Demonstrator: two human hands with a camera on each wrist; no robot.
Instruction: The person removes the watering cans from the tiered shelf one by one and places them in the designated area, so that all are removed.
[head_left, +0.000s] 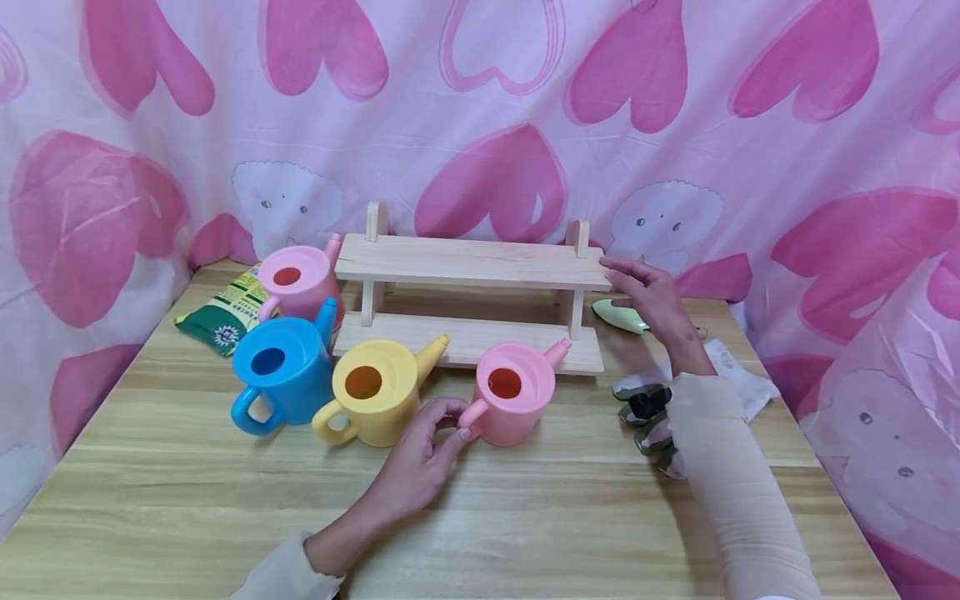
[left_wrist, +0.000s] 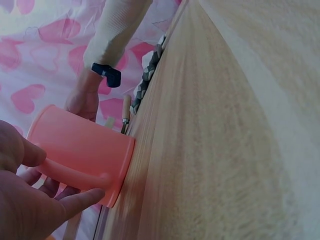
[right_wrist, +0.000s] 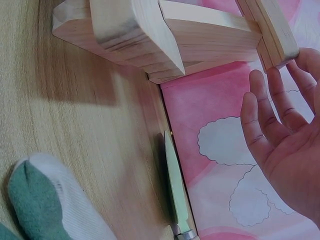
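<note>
My left hand holds a pink watering can by its handle as it stands on the table before the shelf. In the left wrist view, thumb and fingers are around the handle of that pink can. My right hand touches the right end of the upper board of a two-tier wooden shelf. The right wrist view shows that hand with fingers mostly extended, fingertips at the board's end. Left of the held can stand a yellow watering can and a blue one.
Another pink watering can is behind the blue one, beside a green and yellow bag. A trowel with a light green blade lies right of the shelf. Nearer are gloves under my right forearm. A heart-patterned curtain hangs behind.
</note>
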